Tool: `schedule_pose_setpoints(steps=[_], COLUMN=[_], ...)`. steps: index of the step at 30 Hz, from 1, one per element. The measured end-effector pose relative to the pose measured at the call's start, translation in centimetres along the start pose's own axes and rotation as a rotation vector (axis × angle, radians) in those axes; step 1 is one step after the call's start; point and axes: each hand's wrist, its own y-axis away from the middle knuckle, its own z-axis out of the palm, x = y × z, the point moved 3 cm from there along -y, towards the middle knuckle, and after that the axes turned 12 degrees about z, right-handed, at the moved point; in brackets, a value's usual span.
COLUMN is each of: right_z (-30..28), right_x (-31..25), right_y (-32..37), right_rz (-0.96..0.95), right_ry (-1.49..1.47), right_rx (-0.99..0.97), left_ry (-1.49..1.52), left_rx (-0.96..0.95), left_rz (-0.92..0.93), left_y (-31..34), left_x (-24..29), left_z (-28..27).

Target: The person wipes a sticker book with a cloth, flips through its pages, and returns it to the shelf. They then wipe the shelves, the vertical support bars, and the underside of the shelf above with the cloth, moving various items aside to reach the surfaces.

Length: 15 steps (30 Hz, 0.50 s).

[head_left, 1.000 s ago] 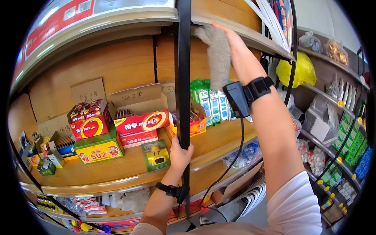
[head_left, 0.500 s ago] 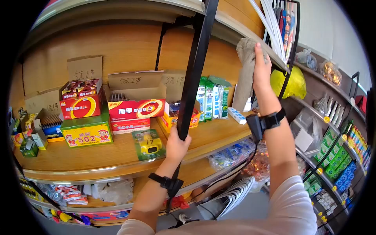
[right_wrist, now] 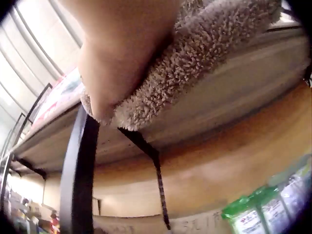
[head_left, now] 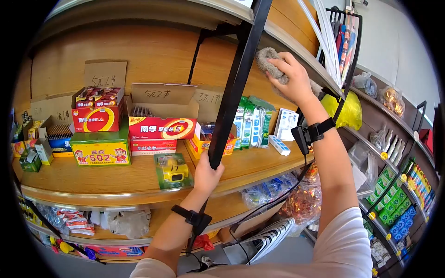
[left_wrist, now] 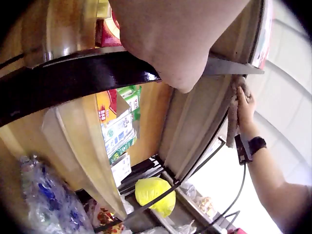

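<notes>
My left hand (head_left: pixel 207 175) grips the black upright post (head_left: pixel 234 92) low down, close above the front edge of the middle shelf. Up at the right, my right hand (head_left: pixel 294 76) holds a fluffy grey cloth (head_left: pixel 268 59), bunched under curled fingers, at the front edge of the upper shelf (head_left: pixel 303 55). Part of the cloth shows behind the wrist. In the right wrist view, the cloth's thick pile (right_wrist: pixel 185 58) lies along the shelf's underside and front. The left wrist view shows the cloth (left_wrist: pixel 233 117) hanging below the right hand.
On the middle shelf stand red battery boxes (head_left: pixel 162 127), a green and yellow box (head_left: pixel 102 148), a yellow item in a blister pack (head_left: pixel 176 173) and green packets (head_left: pixel 252 123). A yellow bag (head_left: pixel 343 111) hangs by the side rack. A cable trails from the right wrist.
My right hand first moved right along the upper shelf edge away from the post, then slightly back left. The cloth went from hanging long to bunched. My left hand stays on the post.
</notes>
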Motion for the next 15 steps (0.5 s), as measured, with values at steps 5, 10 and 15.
schedule_pose_setpoints(steps=[5, 10, 15], right_z=[-0.7, 0.3, 0.6], right_x=[1.0, 1.6, 5.5], right_y=[-1.9, -2.9, -0.1], right_rz=[0.115, 0.083, 0.268], right_ry=[0.043, 0.217, 0.367], right_rx=[0.288, 0.287, 0.261], left_ry=[-0.033, -0.022, -0.01], left_rx=[0.049, 0.085, 0.047], left_rz=[0.0, 0.026, 0.067], left_y=[0.0, 0.0, 0.0], left_x=[0.0, 0.4, 0.4], left_z=[0.4, 0.4, 0.3])
